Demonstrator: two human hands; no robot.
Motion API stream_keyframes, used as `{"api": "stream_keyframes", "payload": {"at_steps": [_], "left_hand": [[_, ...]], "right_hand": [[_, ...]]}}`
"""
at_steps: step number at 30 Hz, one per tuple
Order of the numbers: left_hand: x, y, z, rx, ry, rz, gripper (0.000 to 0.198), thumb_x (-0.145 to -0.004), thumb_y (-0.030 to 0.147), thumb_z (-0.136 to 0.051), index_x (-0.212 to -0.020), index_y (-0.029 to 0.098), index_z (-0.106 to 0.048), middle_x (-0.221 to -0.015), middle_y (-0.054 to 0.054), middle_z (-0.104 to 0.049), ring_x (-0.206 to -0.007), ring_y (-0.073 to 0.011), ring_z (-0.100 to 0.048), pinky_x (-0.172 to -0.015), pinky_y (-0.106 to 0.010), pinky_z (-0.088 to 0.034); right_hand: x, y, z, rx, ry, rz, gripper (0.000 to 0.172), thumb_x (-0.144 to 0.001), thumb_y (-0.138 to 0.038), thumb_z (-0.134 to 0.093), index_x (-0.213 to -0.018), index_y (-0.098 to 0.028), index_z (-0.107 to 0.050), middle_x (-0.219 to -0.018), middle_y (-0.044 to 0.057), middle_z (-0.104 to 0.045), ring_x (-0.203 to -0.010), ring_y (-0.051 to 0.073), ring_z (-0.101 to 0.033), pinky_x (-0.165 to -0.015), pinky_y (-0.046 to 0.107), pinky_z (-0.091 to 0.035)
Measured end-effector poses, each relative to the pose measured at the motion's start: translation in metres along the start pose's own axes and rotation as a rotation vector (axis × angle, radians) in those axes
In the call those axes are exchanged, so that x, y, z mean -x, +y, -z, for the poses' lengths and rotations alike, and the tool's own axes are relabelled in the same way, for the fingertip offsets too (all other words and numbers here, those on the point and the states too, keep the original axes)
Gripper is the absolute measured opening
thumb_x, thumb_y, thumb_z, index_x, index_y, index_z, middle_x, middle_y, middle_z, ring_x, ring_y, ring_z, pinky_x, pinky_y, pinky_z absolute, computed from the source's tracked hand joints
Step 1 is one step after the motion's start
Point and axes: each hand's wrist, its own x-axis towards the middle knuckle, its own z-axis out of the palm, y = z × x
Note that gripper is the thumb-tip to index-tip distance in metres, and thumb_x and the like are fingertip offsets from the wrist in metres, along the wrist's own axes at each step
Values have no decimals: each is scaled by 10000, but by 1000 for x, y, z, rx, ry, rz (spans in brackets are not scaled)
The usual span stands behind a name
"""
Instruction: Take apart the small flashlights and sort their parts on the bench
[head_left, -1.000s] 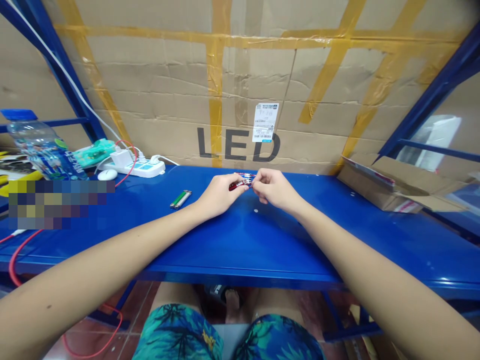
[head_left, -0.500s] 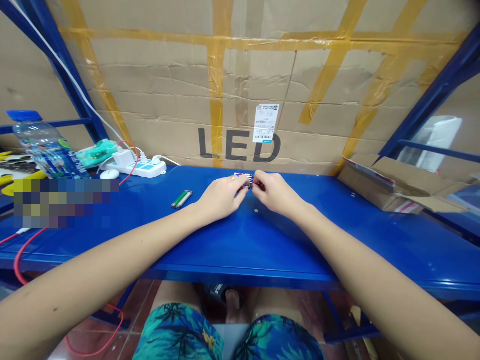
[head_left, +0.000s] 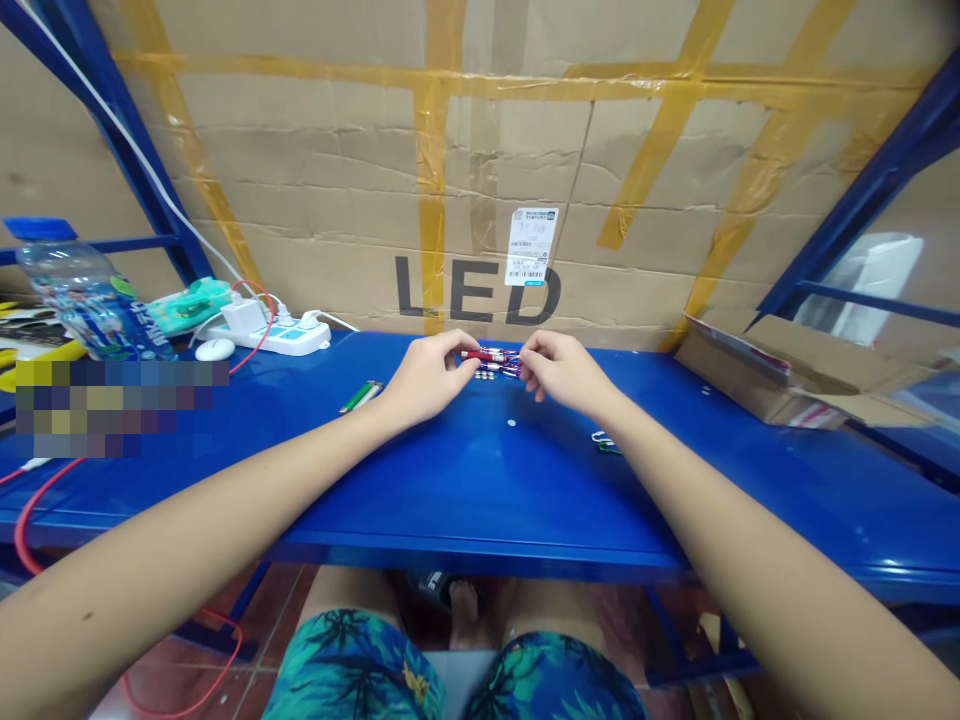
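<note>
Near the back of the bench, my left hand (head_left: pixel 429 382) is closed, with thumb and forefinger at the left end of a slim red metal tube (head_left: pixel 491 357), like a small penlight. My right hand (head_left: pixel 564 372) is pinched at the right ends of the tubes; what exactly sits in its fingertips is hidden. A purple tube (head_left: pixel 501 369) lies just in front of the red one. Several small silver discs (head_left: pixel 484 376), like button cells, rest beside them. Left of my left hand lie a green tube (head_left: pixel 358 398) and a silvery one.
A silver disc (head_left: pixel 511 423) and small clips (head_left: pixel 606 442) lie on the blue bench (head_left: pixel 465 480). An open carton (head_left: pixel 780 385) stands right. At left are a power strip (head_left: pixel 296 338), a bottle (head_left: pixel 82 290) and a red cable (head_left: pixel 30 530). Taped cardboard (head_left: pixel 322 200) backs the bench.
My hands have drawn slightly apart, so the red and purple tubes and the discs show between them. The clips near my right forearm have come into view.
</note>
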Motion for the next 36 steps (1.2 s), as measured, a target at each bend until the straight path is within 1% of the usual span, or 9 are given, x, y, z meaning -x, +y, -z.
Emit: {"api": "stream_keyframes", "payload": {"at_steps": [3, 7, 10, 14, 17, 22, 27, 32, 36], "left_hand": [[-2, -2, 3, 97, 43, 21, 153, -851, 239, -636, -979, 179, -692, -810, -16, -705, -710, -144, -611, -701, -285, -474], [0, 4, 5, 191, 13, -21, 131, -854, 216, -636, -965, 188, -699, -922, -23, -734, -763, -139, -629, -730, -281, -488], [2, 10, 5, 207, -19, -58, 131, -861, 235, -640, -963, 203, -714, -949, -19, -742, -736, -131, -621, -708, -277, -486], [3, 12, 4, 241, -68, -101, 138, -862, 230, -635, -969, 204, -719, -990, -32, -741, -812, -151, -637, -736, -288, -488], [3, 11, 2, 268, -95, -83, 133, -858, 246, -641, -952, 196, -721, -979, -44, -741, -843, -171, -644, -749, -304, -486], [3, 10, 0, 300, -112, -70, 128, -848, 249, -643, -923, 197, -732, -959, -41, -741, -847, -177, -646, -762, -313, -486], [2, 12, 3, 349, -132, -50, 167, -832, 283, -674, -952, 183, -730, -986, -54, -740, -881, -184, -646, -789, -317, -482], [-3, 3, 2, 847, -259, 106, 419, -897, 488, -556, -1163, 181, -660, -1210, -112, -685, -1073, -239, -643, -870, -364, -509], [-5, -6, -1, 986, -243, 271, 579, -920, 634, -413, -1127, 156, -667, -1153, -151, -705, -1086, -267, -654, -886, -395, -523]], "right_hand": [[-3, 2, 6, -140, -60, -80, 102, -891, -174, -499, -801, -185, -545, -692, 48, -666, -559, 161, -624, -542, 304, -514], [0, -6, 14, -77, -52, 79, 184, -815, -143, -571, -943, -170, -700, -905, 69, -752, -857, 198, -682, -825, 346, -531], [6, -14, 17, -131, -164, 127, 210, -812, -197, -582, -932, -177, -753, -967, 52, -765, -977, 214, -675, -914, 337, -499], [10, -16, 11, -284, -357, 30, 179, -814, -260, -609, -863, -155, -745, -840, 54, -753, -842, 203, -705, -872, 349, -523], [10, -13, 4, -303, -365, 10, 179, -821, -275, -611, -850, -151, -737, -766, 46, -728, -769, 184, -691, -831, 348, -531], [10, -13, 6, -292, -388, 83, 194, -821, -287, -610, -847, -145, -740, -843, 60, -747, -825, 177, -675, -838, 334, -510], [13, -17, 8, -227, -391, 111, 195, -837, -267, -562, -853, -145, -714, -792, 53, -740, -740, 160, -644, -675, 280, -473], [15, -16, 0, -232, -364, 124, 183, -868, -240, -486, -779, -159, -624, -454, -68, -462, -448, 113, -496, -598, 281, -474], [16, -17, -4, -71, -381, 139, 217, -898, -272, -459, -811, -160, -624, -465, -66, -466, -411, 113, -489, -512, 260, -426]]}}
